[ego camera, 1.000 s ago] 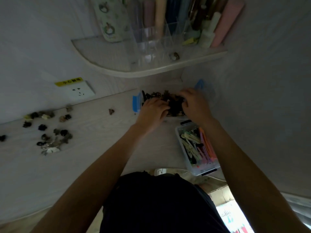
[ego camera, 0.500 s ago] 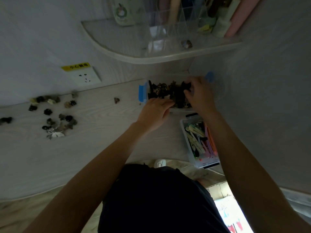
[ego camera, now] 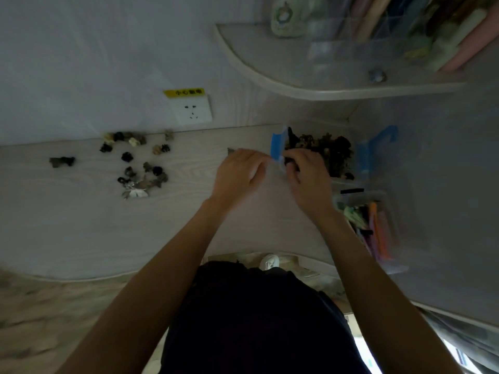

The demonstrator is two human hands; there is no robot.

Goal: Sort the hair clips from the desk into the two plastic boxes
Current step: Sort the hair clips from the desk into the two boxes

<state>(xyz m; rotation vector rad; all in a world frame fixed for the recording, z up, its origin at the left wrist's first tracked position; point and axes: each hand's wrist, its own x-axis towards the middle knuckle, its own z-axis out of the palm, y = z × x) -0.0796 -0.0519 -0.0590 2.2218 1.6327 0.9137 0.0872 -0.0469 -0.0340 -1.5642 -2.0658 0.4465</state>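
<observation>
My clear plastic box with blue latches (ego camera: 277, 147) stands open at the back of the pale wood worktop (ego camera: 81, 225), heaped with small dark claw clips (ego camera: 334, 152). Just nearer me than that box sits a second clear box (ego camera: 359, 197) of long pastel clips (ego camera: 378, 233). Well left of it, loose dark and cream claw clips (ego camera: 135, 163) lie scattered.

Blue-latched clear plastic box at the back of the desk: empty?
No, the blue-latched clear plastic box already holds a heap of dark claw hair clips.
</observation>
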